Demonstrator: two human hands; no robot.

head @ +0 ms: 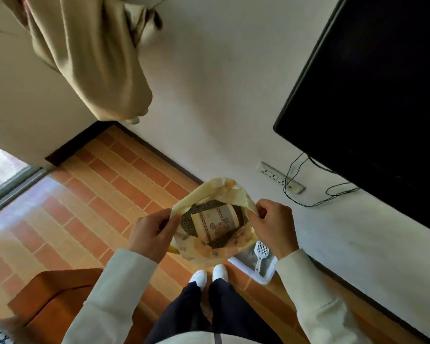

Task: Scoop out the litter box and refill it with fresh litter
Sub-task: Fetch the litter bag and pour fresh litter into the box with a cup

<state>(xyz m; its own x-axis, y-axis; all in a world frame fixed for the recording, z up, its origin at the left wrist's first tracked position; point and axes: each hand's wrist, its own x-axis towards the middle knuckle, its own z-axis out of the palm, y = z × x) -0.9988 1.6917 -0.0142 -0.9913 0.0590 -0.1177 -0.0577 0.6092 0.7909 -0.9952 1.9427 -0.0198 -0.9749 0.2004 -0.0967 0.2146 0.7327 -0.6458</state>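
I stand over the floor holding a yellowish plastic litter bag (210,192) by its mouth. My left hand (152,234) pinches the left rim and my right hand (274,224) pinches the right rim, spreading it open. Dark granules (188,222) and a patterned paper piece (220,223) show inside. Below the bag, by my white shoes (209,275), lies the white litter box (267,276) against the wall. A white slotted scoop (260,254) rests in it. The bag hides most of the box.
A black TV screen (372,95) hangs on the right wall, with a power strip (281,178) and dangling cables under it. A beige curtain (90,58) hangs at upper left beside a window. A wooden piece of furniture (52,291) stands at lower left on the brick-patterned floor.
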